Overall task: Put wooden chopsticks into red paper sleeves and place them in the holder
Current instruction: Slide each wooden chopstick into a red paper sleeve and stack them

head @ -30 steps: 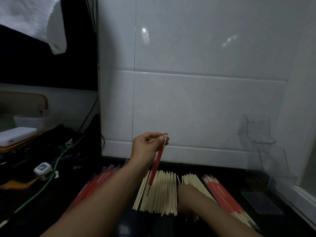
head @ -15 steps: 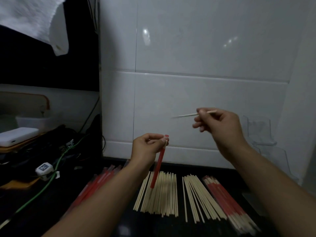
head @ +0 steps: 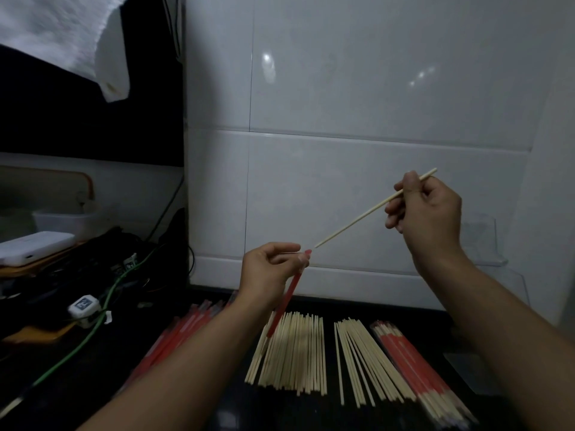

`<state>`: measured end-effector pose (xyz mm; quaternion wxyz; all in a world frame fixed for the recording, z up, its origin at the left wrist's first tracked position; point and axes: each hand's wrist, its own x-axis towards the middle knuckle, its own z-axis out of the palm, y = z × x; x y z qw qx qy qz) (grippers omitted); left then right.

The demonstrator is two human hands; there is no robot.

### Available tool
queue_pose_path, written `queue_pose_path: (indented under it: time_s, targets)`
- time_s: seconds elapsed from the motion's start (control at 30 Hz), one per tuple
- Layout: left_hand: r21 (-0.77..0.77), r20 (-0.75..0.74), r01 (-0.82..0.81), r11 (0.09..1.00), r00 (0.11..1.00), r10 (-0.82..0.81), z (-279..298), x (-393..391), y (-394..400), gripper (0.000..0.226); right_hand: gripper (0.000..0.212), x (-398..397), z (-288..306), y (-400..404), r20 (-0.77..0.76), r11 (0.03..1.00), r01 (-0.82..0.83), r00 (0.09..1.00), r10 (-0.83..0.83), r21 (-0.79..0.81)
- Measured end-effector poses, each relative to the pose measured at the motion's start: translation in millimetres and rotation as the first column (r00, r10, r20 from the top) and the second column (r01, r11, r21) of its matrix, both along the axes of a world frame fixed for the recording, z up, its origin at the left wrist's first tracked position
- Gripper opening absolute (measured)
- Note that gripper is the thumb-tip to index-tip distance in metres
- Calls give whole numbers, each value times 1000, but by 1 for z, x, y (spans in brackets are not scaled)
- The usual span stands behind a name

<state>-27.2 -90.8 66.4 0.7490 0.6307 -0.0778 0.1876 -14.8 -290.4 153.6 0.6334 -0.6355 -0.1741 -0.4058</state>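
Observation:
My left hand [head: 267, 272] pinches the top of a red paper sleeve [head: 287, 295] that hangs down over the counter. A single wooden chopstick [head: 361, 214] is pinched in my right hand [head: 426, 213]; it slants down to the left, and its tip sits just off the sleeve's open top. Two heaps of bare chopsticks [head: 292, 353] [head: 364, 362] lie on the dark counter below. Empty red sleeves [head: 183, 331] lie at the left, partly hidden by my left arm. A bundle of sleeved chopsticks [head: 417, 365] lies at the right. The clear plastic holder [head: 497, 256] stands against the wall behind my right arm.
White tiled wall rises right behind the counter. At the left are a tangle of cables with a green cord [head: 93, 325], a small white plug [head: 84, 309], a white box [head: 34, 247] and a plastic tub [head: 62, 220]. A white towel [head: 71, 35] hangs top left.
My right hand rose from the chopstick heap with one chopstick, then tilted it so the tip points down-left at the sleeve's top. My left hand kept the sleeve nearly still.

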Motion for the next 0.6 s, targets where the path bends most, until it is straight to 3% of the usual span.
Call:
queue_pose_path:
  time_s: [0.6]
  targets:
    - [64, 16, -3, 998, 1000, 2, -2, 0, -1, 16, 30, 3, -5, 3, -6, 999, 8, 1000, -8, -49]
